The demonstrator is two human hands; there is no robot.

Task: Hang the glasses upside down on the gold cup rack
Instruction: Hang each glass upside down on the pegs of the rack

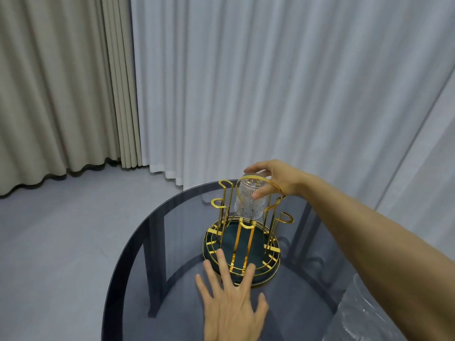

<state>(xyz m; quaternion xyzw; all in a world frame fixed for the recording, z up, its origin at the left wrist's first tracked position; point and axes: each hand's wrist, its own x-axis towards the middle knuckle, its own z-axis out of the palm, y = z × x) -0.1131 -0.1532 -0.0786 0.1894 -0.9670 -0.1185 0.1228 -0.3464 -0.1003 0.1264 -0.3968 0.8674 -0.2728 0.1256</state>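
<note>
Two bare hands work at a gold cup rack (242,244) that stands on a dark round glass table (157,247). The right hand (273,178) reaches across from the right side and is clamped on a clear patterned glass (248,203), fingers curled over its base and thumb pressed against its side. That glass is upside down, mouth facing the rack's dark green tray, and sits among the rack's upright gold prongs near the arched top handle; whether it already rests on a prong cannot be told. The left hand (231,301) lies flat with fingers spread apart, palm down, its fingertips touching the near rim of the rack's base. It holds nothing. More clear glassware (364,313) shows blurred at the lower right edge, under the right forearm. Beige curtains (61,89) and white curtains (270,82) hang behind the table, reaching the grey floor (61,230).
</note>
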